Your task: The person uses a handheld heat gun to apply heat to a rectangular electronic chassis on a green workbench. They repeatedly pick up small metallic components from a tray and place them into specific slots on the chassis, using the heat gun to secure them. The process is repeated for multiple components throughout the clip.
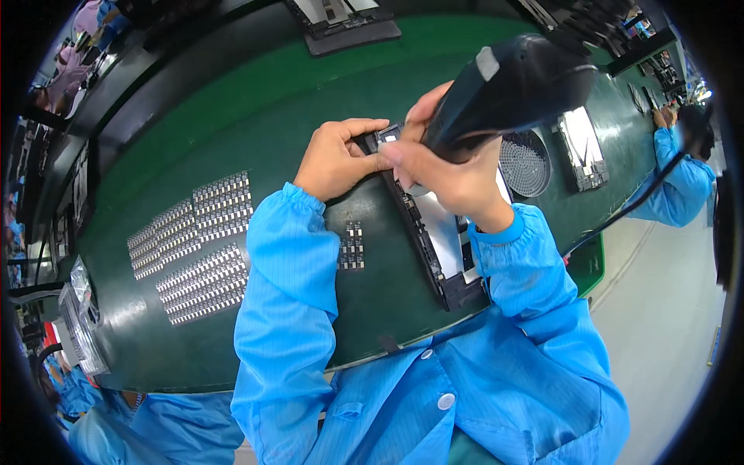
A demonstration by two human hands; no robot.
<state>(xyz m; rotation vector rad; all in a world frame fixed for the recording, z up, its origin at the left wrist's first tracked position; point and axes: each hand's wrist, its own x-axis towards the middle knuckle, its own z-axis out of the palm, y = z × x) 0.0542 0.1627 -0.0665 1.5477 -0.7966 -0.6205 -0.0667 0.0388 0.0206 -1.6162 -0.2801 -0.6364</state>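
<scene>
Desk (232, 139): green, circuit-board panels (221, 205) left of the left hand (333, 159)
Left hand: thumb and forefinger pinching the device chassis (438, 232) at its far corner
Right hand (453, 174): gripped around a black handheld tool (511, 93)
Device chassis: partly beneath the right hand

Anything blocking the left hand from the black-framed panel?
Nothing visible: the left hand is at the far end of the black-framed panel. The right hand, around the black handheld tool, hides part of that end.
</scene>
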